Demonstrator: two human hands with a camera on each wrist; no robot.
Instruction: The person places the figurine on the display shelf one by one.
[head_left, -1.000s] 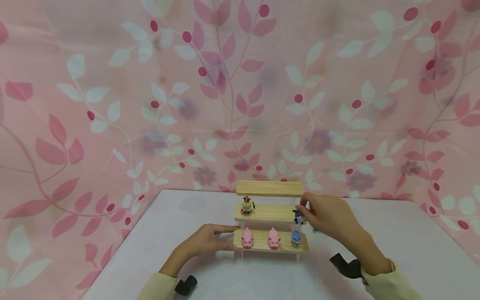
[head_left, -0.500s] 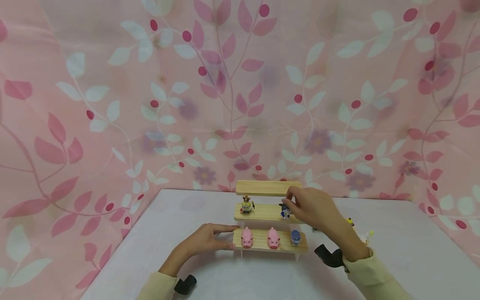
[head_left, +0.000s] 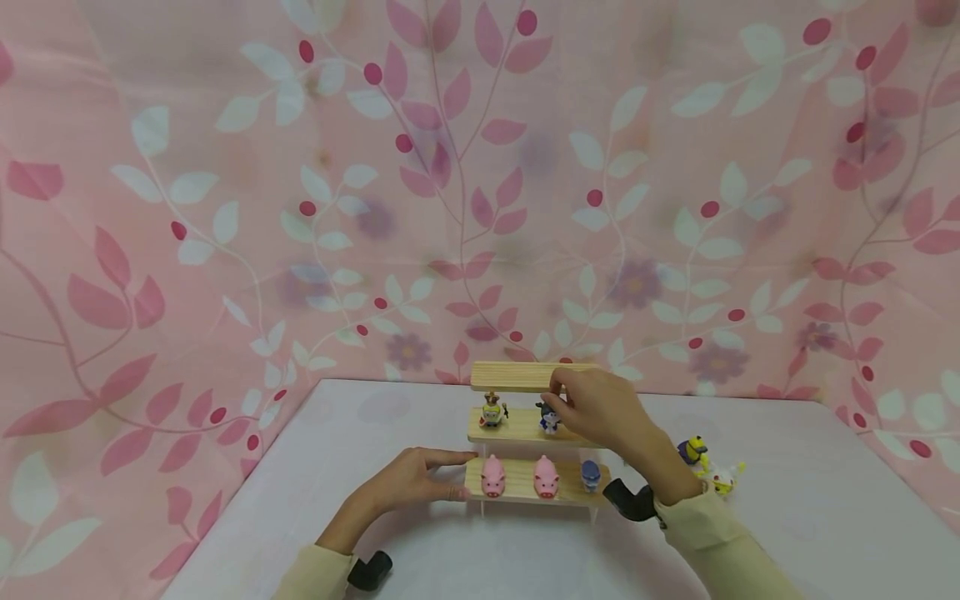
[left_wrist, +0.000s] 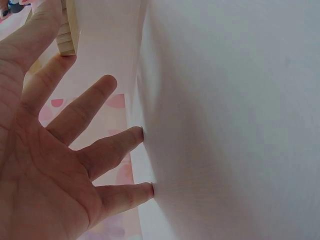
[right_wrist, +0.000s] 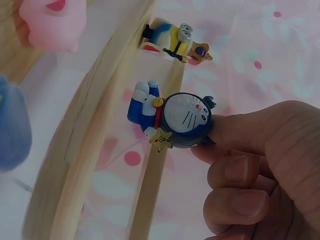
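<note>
A three-tier wooden display shelf (head_left: 517, 493) stands on the table. My left hand (head_left: 411, 483) steadies the left end of its lowest board, thumb at the front corner and index finger at the back; the other fingers spread out in the left wrist view. My right hand (head_left: 603, 408) pinches a small blue-and-white Doraemon figurine (right_wrist: 187, 120) by the head, close over the middle board. A minion figurine with a crown (head_left: 492, 412) stands at that board's left end. Along the lowest board sit two pink toy pigs (head_left: 492, 477) and a blue-capped figurine (head_left: 591, 475).
Beyond my right wrist, a yellow-and-blue figurine (head_left: 692, 450) and a white-and-yellow figurine (head_left: 723, 477) lie on the white-covered table (head_left: 810, 517). The top board (head_left: 517, 375) overhangs the back of the middle one. A pink floral cloth (head_left: 480, 208) hangs behind.
My right hand has carried the Doraemon figurine leftward from the middle board's right end to near its centre, uncovering the figurines on the right. My left hand has stayed put.
</note>
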